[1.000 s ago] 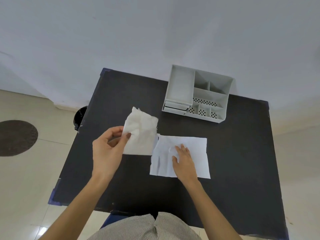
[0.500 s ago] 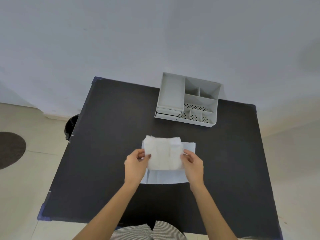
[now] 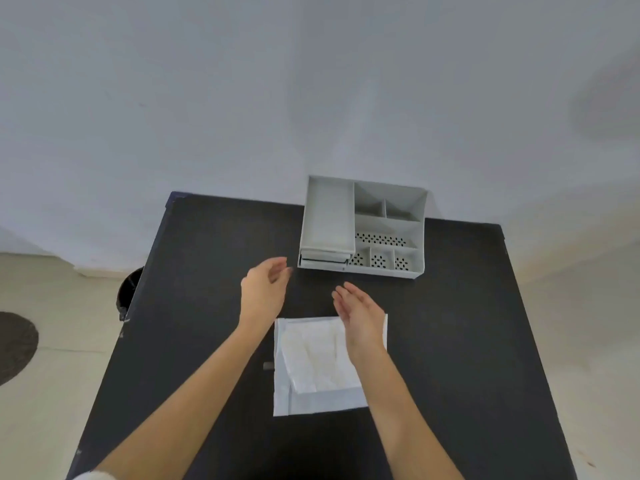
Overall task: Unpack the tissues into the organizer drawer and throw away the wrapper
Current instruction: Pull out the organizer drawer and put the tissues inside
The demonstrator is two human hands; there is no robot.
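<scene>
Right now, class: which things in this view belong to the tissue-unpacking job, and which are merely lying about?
Belong to the job:
tissues
wrapper
organizer
drawer
bin
left hand
right hand

Lying about:
small dark item on the table
round floor mat

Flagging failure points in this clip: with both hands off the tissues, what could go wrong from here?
1. The tissue stack lies loose and skewed on the flat wrapper; a one-handed lift may scatter it.
2. The drawer at the organizer's front looks shut, so it needs opening first.
3. The bin sits mostly hidden beyond the table's left edge; a tossed wrapper could miss.
</scene>
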